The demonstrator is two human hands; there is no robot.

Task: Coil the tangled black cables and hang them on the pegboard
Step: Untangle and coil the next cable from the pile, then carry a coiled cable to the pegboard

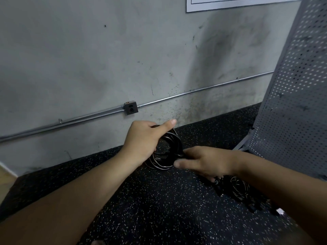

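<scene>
I see my left hand point(141, 138) wrapped around a coiled black cable point(170, 152), loop upright, opening facing left-right | right hand point(203, 162) pinching its lower right edge | tangled cables point(238, 190) on speckled floor point(159, 200) under right forearm | pegboard point(297, 85) leaning far right against wall point(88, 59)

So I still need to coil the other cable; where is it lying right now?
In the head view the second cable lies in a loose heap on the speckled floor mat at lower right, partly under the right forearm, near the foot of the leaning pegboard.
</scene>
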